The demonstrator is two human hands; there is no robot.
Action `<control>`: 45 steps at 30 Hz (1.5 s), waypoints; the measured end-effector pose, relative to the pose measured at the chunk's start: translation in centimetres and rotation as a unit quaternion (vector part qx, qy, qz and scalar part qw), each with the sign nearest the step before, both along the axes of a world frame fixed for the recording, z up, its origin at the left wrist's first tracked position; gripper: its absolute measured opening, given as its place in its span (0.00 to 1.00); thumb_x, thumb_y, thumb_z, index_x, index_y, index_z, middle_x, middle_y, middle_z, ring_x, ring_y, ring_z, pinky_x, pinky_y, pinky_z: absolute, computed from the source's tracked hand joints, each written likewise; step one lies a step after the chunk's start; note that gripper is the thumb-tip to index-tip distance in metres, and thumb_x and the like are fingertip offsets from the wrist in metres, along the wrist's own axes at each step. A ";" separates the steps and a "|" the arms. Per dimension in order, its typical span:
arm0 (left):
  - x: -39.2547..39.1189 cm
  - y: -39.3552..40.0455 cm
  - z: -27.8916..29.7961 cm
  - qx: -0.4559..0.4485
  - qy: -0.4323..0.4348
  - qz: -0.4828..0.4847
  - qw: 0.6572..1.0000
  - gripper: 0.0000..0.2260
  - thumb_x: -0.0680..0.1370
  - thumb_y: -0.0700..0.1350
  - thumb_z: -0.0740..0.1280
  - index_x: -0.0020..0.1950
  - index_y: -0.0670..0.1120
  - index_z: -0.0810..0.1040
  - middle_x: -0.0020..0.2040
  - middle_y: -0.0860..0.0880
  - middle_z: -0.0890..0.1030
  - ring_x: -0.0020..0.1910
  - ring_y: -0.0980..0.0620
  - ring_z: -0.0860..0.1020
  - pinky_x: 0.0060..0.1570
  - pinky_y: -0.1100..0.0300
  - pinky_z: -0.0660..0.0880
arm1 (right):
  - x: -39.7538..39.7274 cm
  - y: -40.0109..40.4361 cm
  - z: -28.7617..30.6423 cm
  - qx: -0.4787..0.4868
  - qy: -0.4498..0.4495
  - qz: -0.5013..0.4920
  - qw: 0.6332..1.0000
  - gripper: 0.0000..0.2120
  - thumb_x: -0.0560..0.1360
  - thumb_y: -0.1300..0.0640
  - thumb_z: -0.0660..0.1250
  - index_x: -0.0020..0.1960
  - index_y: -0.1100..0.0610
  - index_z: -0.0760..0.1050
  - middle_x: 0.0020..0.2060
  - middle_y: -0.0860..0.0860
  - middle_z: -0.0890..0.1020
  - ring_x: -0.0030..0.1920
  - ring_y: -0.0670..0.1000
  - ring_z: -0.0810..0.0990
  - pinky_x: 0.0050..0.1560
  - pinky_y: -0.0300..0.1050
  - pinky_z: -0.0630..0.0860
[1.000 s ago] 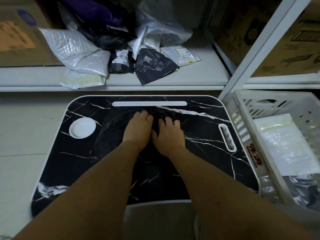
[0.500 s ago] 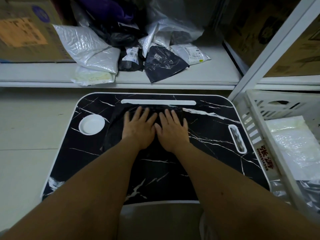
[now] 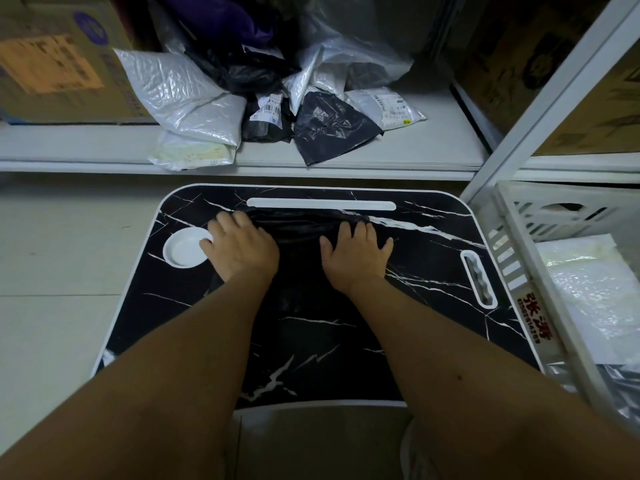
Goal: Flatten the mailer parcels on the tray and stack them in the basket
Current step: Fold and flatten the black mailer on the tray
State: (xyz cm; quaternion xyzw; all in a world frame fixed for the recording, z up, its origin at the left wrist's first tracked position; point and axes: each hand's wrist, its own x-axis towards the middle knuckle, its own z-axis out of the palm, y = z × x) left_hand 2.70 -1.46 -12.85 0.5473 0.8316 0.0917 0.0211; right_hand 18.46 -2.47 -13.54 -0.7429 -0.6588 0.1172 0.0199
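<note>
A black mailer parcel lies on the black marble-pattern tray, hard to tell from the dark surface. My left hand presses flat on the parcel's left end, fingers straight, next to the tray's white round cup recess. My right hand presses flat on its right end, fingers spread. The white slatted basket stands to the right of the tray and holds a white bubble mailer on top of other parcels.
A low white shelf behind the tray carries a heap of parcels: a silver bubble mailer, a black mailer, and white labelled ones. A cardboard box stands at far left. A white shelf post rises beside the basket.
Both hands were side by side at the parcel's middle. They have slid apart, the left hand leftward and the right hand rightward, spreading the black parcel flatter.
</note>
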 end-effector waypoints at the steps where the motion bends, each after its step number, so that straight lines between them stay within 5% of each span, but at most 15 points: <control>1: -0.3 -0.4 -0.2 -0.013 0.026 -0.047 0.998 0.22 0.79 0.54 0.54 0.71 0.46 0.63 0.71 0.43 0.64 0.70 0.42 0.61 0.65 0.42 0.60 | -0.5 -0.5 -0.1 0.030 0.005 -0.010 0.999 0.30 0.81 0.40 0.46 0.77 0.55 0.55 0.76 0.59 0.57 0.77 0.57 0.49 0.72 0.68 0.45; 5: -0.2 -2.5 -1.5 -0.126 0.001 -0.127 0.984 0.26 0.80 0.62 0.43 0.77 0.58 0.45 0.79 0.49 0.44 0.77 0.41 0.41 0.70 0.34 0.45 | -2.2 -3.7 -1.0 0.083 0.005 0.055 0.995 0.27 0.81 0.40 0.46 0.78 0.48 0.55 0.78 0.55 0.53 0.78 0.57 0.46 0.71 0.68 0.44; 11: -1.9 -3.6 -1.6 -0.186 -0.044 -0.158 0.969 0.34 0.76 0.70 0.43 0.78 0.58 0.43 0.78 0.47 0.40 0.76 0.41 0.38 0.73 0.40 0.42 | -2.0 -4.5 -1.4 -0.016 0.014 0.072 0.997 0.30 0.80 0.35 0.43 0.79 0.44 0.48 0.79 0.53 0.46 0.78 0.57 0.41 0.72 0.67 0.43; 17: -3.6 -3.9 -1.4 -0.206 0.007 -0.195 0.959 0.42 0.70 0.75 0.41 0.78 0.54 0.40 0.78 0.44 0.39 0.76 0.43 0.38 0.74 0.43 0.44 | -2.5 -4.3 -0.8 -0.054 -0.006 0.064 0.996 0.31 0.79 0.33 0.43 0.79 0.44 0.45 0.78 0.54 0.42 0.77 0.59 0.38 0.72 0.69 0.42; 22: -1.8 -5.0 -0.9 -0.166 -0.013 -0.078 0.983 0.30 0.80 0.62 0.46 0.77 0.46 0.51 0.77 0.39 0.53 0.76 0.40 0.52 0.70 0.43 0.57 | -2.9 -3.6 0.3 -0.104 0.030 0.036 0.994 0.29 0.81 0.37 0.45 0.79 0.47 0.47 0.78 0.55 0.43 0.77 0.59 0.41 0.71 0.70 0.48; 25: -1.7 -6.1 0.0 -0.065 -0.046 0.014 0.997 0.21 0.81 0.54 0.54 0.68 0.41 0.65 0.65 0.40 0.69 0.64 0.41 0.69 0.58 0.46 0.69 | -2.7 -4.4 1.2 0.010 0.077 -0.089 0.993 0.26 0.81 0.43 0.54 0.73 0.55 0.59 0.74 0.58 0.58 0.73 0.59 0.58 0.66 0.63 0.63; 30: -2.7 -7.0 1.7 -0.104 -0.215 0.104 0.966 0.20 0.79 0.47 0.57 0.68 0.42 0.59 0.65 0.36 0.67 0.63 0.36 0.69 0.58 0.43 0.68 | -0.4 -6.1 2.3 -0.047 0.145 -0.227 0.962 0.25 0.77 0.49 0.63 0.69 0.58 0.61 0.66 0.61 0.67 0.65 0.62 0.69 0.60 0.57 0.70; 34: -3.4 -7.7 2.5 -0.126 -0.245 0.070 0.959 0.22 0.77 0.43 0.58 0.69 0.45 0.56 0.62 0.34 0.72 0.61 0.35 0.72 0.58 0.44 0.70 | 0.8 -6.6 3.5 -0.094 0.201 -0.195 0.955 0.22 0.75 0.53 0.62 0.67 0.57 0.64 0.61 0.60 0.75 0.61 0.63 0.74 0.59 0.55 0.73; 38: -2.7 -8.3 4.4 -0.129 -0.221 0.010 0.967 0.15 0.76 0.42 0.58 0.63 0.43 0.68 0.58 0.37 0.76 0.58 0.36 0.74 0.57 0.45 0.72 | 2.0 -7.2 6.0 -0.075 0.169 -0.157 0.970 0.13 0.76 0.56 0.59 0.59 0.57 0.74 0.58 0.58 0.78 0.59 0.62 0.76 0.57 0.51 0.74; 45: 1.8 -9.3 10.0 -0.102 -0.216 -0.035 0.971 0.13 0.76 0.41 0.59 0.56 0.38 0.77 0.56 0.38 0.78 0.56 0.37 0.76 0.54 0.50 0.73 | 6.4 -7.7 11.5 0.011 0.134 -0.185 0.973 0.16 0.78 0.55 0.58 0.62 0.59 0.76 0.61 0.59 0.78 0.62 0.62 0.75 0.61 0.52 0.73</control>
